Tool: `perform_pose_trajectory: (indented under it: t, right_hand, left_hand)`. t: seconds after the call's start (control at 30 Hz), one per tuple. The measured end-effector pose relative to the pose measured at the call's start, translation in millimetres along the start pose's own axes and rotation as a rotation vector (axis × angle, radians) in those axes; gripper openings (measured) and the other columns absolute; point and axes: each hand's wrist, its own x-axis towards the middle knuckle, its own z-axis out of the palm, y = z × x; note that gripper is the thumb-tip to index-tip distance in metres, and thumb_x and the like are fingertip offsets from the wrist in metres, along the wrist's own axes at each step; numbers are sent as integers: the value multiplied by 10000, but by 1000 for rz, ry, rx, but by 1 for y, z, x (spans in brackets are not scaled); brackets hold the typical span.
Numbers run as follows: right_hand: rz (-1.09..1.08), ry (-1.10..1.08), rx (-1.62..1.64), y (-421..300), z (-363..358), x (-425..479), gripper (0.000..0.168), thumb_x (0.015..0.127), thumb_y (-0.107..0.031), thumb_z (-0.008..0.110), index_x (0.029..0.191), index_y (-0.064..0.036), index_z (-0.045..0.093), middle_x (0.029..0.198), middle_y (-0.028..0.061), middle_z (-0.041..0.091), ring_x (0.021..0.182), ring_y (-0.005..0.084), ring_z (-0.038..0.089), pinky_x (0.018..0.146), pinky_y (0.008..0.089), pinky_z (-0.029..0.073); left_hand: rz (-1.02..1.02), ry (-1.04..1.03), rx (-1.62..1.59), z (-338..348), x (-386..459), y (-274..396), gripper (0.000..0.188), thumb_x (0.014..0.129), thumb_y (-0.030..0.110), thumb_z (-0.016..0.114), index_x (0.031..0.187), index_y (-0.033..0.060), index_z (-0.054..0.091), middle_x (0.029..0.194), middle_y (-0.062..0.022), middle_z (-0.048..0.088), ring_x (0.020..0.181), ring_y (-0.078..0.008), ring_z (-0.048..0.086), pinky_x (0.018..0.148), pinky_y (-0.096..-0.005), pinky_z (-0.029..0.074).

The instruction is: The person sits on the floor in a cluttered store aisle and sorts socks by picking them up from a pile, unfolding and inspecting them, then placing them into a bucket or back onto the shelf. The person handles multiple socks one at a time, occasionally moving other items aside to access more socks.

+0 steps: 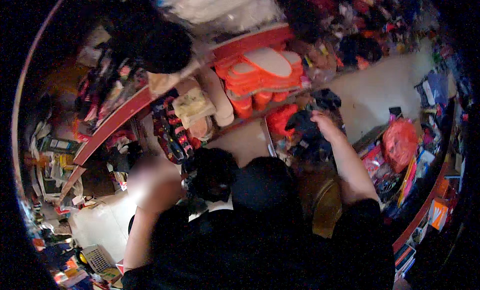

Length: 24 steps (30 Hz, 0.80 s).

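My left hand [153, 185] is a blurred patch beyond the bare forearm at lower left; its fingers and anything in them cannot be made out. My right arm reaches forward at right, and my right hand [323, 124] has its fingers at a black bundle [305, 121], soft-looking; whether they grip it is unclear. Left of that bundle lies bright red material [281, 119]. Farther ahead, bright orange items with pale oval faces [270, 63] are stacked on a shelf. Beside them are a cream folded bundle [193, 104] and dark patterned items with red bands [174, 130].
Red shelf edges [116, 121] curve across the view, with crowded goods around them. A red plastic bag [400, 143] lies among packets at right. A grey perforated basket [96, 258] stands at lower left beside pale floor [103, 222]. Dark rounded shapes [264, 181] are close below me.
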Motion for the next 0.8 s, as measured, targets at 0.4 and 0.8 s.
perform_pose_trajectory:
  t: [0.4,0.8]
  right_hand:
    - [-326,-683,581,-264,102,-144,489,808,-128,527,1259,57,496,1207,104,584,1148,196,525,1021,323,362]
    - [-329,-732,-187,-327,226,-223,348,756,30,665,1073,-53,548,788,-18,595,746,71,567,686,234,453]
  left_hand:
    - [246,351,-619,-59,-7,88,602,849,311,680,1338,22,479,1248,-214,581,1135,-334,578,969,-403,456]
    - [401,500,-802,-44,-10,74,495,731,332,776,1067,-1,632,957,-217,669,918,-338,654,799,-397,504]
